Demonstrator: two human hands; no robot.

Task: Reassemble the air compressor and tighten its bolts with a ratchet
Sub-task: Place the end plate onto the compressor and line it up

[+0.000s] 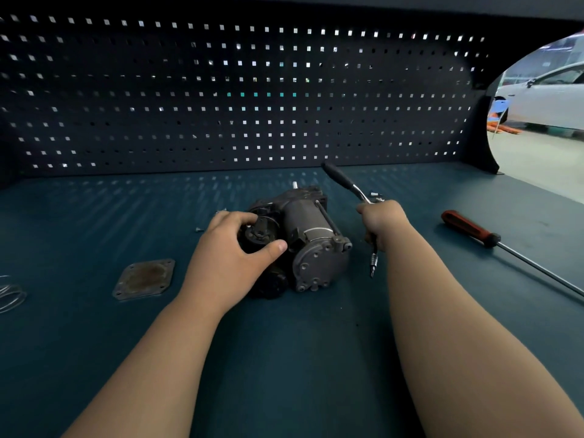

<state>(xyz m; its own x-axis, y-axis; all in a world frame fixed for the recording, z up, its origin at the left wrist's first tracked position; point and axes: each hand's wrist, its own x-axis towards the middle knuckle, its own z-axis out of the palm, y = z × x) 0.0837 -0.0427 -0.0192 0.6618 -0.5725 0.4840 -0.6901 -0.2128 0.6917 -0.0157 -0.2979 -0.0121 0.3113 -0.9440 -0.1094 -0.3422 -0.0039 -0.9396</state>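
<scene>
One air compressor [311,245] sits roughly mid-desk [94,216], lying on its side with the round bolted end cap facing the camera. There's one ratchet [339,178], one red-handled screwdriver [467,227] off to the right and well apart from the compressor, and one square plate [143,279] with corner holes lying flat to the left. A coil of thin wire [9,294] pokes in at the left edge. For small hardware I count one tiny screw [199,229] just left of the left hand, and a couple of small bolts [376,195] behind the right hand, though they're too small to count for sure.

Left hand [234,248]: fingers [278,248] are curled around the dark round part on the compressor's left end, thumb on the near side and the rest wrapped over the top.

Right hand [382,226]: clenched around the ratchet near its head, just right of the compressor and not touching it. The black handle sticks up and away toward the pegboard [237,90], and the extension with its bit points down toward the desk.

There's also a white car [550,96] out past the right side.
</scene>
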